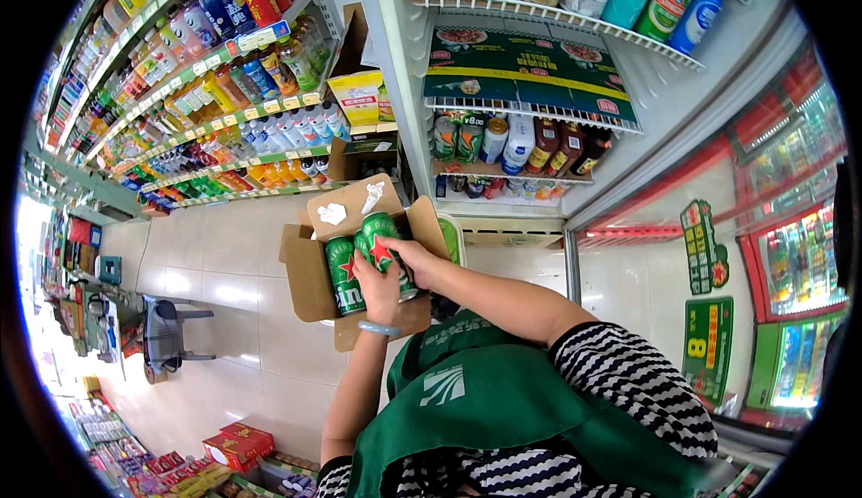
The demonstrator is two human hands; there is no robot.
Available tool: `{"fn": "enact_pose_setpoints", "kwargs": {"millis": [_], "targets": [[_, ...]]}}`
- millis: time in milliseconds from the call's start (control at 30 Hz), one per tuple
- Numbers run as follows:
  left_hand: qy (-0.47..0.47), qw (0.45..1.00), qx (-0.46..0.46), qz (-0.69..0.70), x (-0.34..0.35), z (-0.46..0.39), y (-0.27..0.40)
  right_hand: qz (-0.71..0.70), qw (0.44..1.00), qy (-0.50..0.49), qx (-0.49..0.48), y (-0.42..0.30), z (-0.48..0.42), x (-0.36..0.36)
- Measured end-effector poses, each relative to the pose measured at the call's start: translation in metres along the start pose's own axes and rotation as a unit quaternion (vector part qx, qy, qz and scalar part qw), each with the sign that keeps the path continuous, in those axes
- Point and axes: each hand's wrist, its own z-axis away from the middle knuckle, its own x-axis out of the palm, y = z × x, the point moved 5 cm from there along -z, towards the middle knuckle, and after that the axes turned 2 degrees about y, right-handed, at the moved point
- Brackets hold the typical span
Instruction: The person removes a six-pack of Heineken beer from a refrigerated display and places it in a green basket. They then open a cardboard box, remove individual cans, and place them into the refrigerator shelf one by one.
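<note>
An open cardboard box (306, 282) with raised flaps stands in front of me, holding green Heineken beer cans. One can (345, 299) with a red star lies against its left side. Another beer can (379, 224) sticks up higher, tilted, near the middle. My right hand (416, 261) grips this raised can from the right, fingers across its star. My left hand (378, 290), a pale bangle at its wrist, closes on its lower left side. More of the box's contents are hidden beneath my hands.
An open upright fridge (498, 205) stands ahead, with cans on its wire shelves (566, 12) and its glass door (633, 296) at right. Drink shelves (222, 117) line the left. A grey plastic chair (165, 336) and red boxes (239, 445) stand on the tiled floor.
</note>
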Motion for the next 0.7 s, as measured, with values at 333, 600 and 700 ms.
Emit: {"fn": "enact_pose_setpoints", "kwargs": {"millis": [333,600,700], "targets": [[-0.102,0.974,0.021,0.2,0.013,-0.033,0.145,0.159,0.956,-0.123,-0.216,-0.159,0.078,-0.025],[0.026,0.977,0.203,0.064,0.114,-0.146,0.252,0.28,0.813,0.109,-0.499,-0.334,0.058,-0.094],[0.097,0.969,0.226,0.038,0.143,-0.18,0.273,0.119,0.872,0.072,-0.469,-0.366,0.029,-0.102]]}}
